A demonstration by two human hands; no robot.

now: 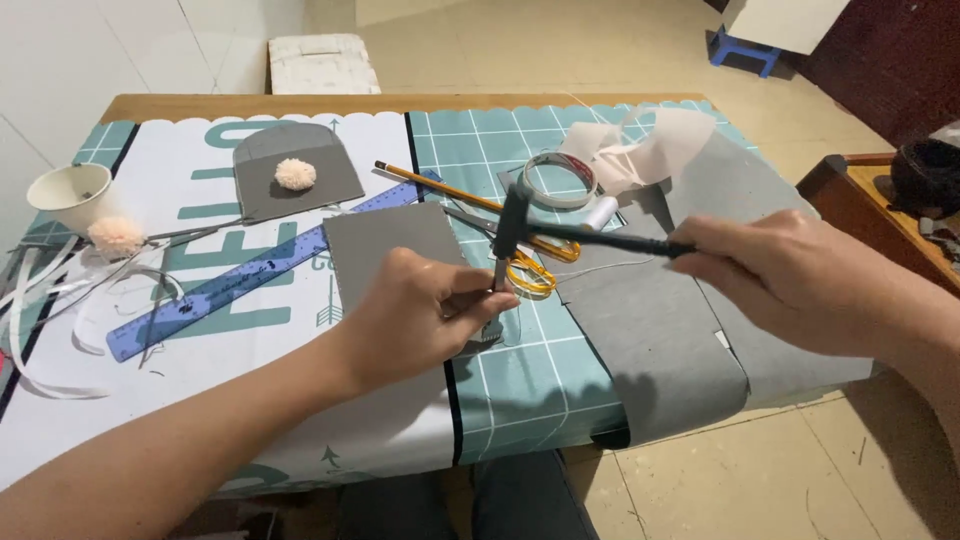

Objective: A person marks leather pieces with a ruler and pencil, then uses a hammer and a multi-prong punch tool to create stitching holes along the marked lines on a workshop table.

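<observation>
Hands meet over the tabletop [300, 102]: left hand [415, 315], its grip pinched shut on a small metal punch [497, 272] standing on the grey felt sheet [395, 245]; right hand [790, 280], fist closed around a black hammer [560, 232] raised above it. Beyond lie yellow-handled scissors [530, 265], a blue ruler [250, 275] and a tape roll [558, 180].

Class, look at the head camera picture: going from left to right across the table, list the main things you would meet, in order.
White paper cup → peach pompom → blue ruler → left hand pinching a metal punch → hammer → tape roll → right hand gripping the hammer's handle.
</observation>
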